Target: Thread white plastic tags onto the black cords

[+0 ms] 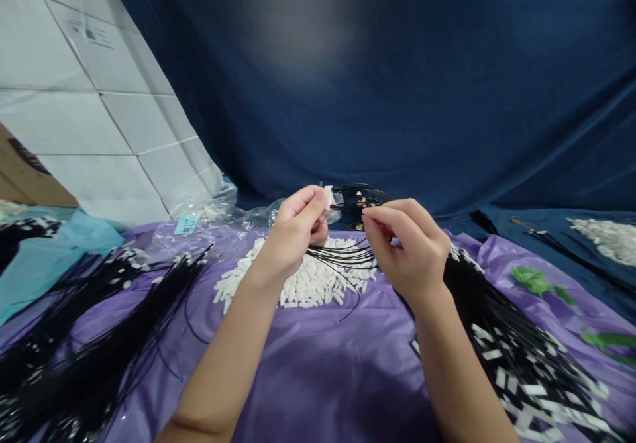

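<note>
My left hand is closed, with thumb and fingers pinching a small white connector piece. Thin black wires run from it and curve over to my right hand. The right thumb and forefinger are pressed together at these wires; their tips partly hide what lies between them. More black strands hang below between both hands. Underneath spreads a heap of short white plastic pieces, partly covered by my left forearm.
Purple sheeting covers the work surface. Bundles of black wires lie at left, and another wire bundle with white ends at right. Clear plastic bags sit behind. A blue cloth hangs at the back; white pieces lie far right.
</note>
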The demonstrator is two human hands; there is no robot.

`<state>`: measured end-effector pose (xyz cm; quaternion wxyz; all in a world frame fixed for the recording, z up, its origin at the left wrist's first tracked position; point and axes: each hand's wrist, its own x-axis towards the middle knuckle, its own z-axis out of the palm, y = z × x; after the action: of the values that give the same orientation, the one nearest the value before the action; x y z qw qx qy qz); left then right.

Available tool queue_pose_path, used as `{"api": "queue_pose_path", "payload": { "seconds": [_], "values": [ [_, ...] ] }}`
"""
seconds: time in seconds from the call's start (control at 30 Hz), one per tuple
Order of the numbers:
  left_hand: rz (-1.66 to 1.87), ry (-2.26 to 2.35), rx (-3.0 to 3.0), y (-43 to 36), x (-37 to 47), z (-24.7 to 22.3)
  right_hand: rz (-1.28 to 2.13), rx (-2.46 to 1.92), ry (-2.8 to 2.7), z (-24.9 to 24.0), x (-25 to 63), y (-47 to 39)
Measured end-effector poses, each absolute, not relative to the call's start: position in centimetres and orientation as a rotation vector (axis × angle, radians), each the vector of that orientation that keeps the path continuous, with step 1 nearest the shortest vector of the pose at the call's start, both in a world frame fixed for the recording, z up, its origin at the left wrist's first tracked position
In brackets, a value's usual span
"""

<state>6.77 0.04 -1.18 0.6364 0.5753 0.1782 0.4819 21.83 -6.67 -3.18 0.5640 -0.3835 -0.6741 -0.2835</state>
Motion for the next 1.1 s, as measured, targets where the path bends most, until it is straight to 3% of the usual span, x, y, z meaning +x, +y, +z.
{"api": "queue_pose_path", "payload": {
  "seconds": [0.1, 0.57, 0.93, 1.1],
  "values": [
    [1.088, 0.434, 1.297, 0.0, 6.8, -1.2, -0.812, -0.862, -1.660, -3.5, 22.0, -6.4],
    [1.066, 0.482, 1.236, -0.5, 9.0, -2.3, -0.888, -1.030, -1.694, -4.9, 21.9, -5.3],
    [1.202, 0.540, 1.031, 1.5, 6.4, -0.4, -0.730, -0.935, -1.636, -3.3, 23.1, -6.1],
    [1.185, 0.563, 0.810, 3.6, 4.3, 0.2, -0.288, -1.082, -2.133, -2.9, 23.3, -7.0]
  ]
}}
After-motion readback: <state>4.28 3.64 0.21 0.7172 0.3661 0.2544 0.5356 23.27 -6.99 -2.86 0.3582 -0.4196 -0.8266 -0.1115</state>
